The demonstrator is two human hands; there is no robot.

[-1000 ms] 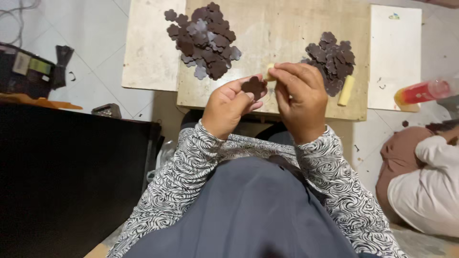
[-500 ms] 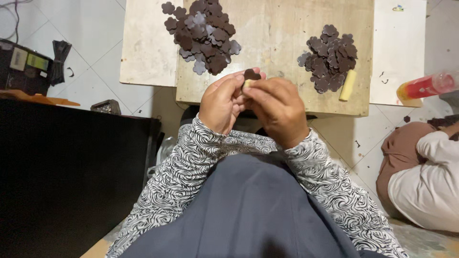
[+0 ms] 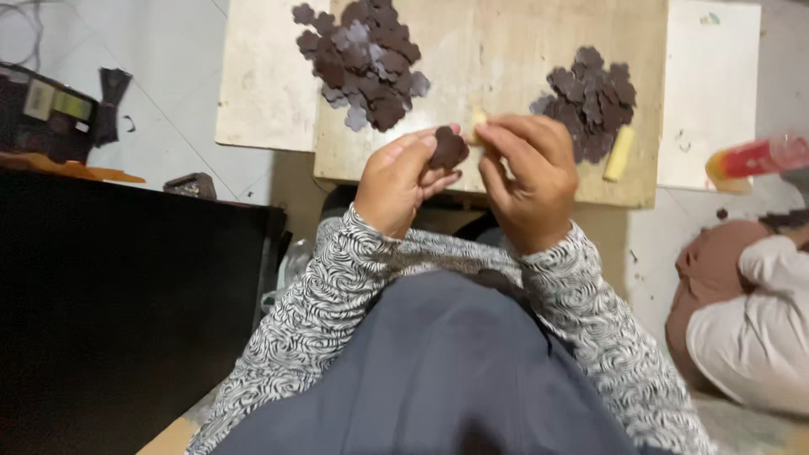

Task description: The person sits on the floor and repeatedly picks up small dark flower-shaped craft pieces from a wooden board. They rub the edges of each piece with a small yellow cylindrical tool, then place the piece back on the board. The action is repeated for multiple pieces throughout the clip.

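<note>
Nearest: lap in grey cloth (image 3: 438,371), with both forearms in black-and-white swirl-patterned sleeves (image 3: 337,286) rising from it.

Left hand (image 3: 396,181): held above the near edge of the wooden board; thumb and fingers pinched together on a small dark brown flower-shaped cut-out piece (image 3: 448,147), which stands out past the fingertips.

Right hand (image 3: 527,173): just beside the left hand, fingers curled and closed around a short pale yellow stick (image 3: 477,126), of which only the tip shows; that tip lies against the edge of the dark brown piece.

Light wooden board (image 3: 497,59): flat, carrying the stock; a pale white panel (image 3: 261,84) lies under its left side and another (image 3: 712,93) at its right.

Right half of board: smaller heap of dark brown flower-shaped pieces (image 3: 590,97); a second pale yellow stick (image 3: 618,153) lies near the right edge, just beside that heap.

Far left corner of board: larger heap of dark brown and greyish flower-shaped pieces (image 3: 362,55), spilling onto the white panel.

Right of board, on the tiled floor: red-and-yellow bottle (image 3: 754,158) lying on its side, blurred; another person's clothing in brown and white (image 3: 750,312) at the frame's right edge.

Left: a black surface (image 3: 109,312).
</note>
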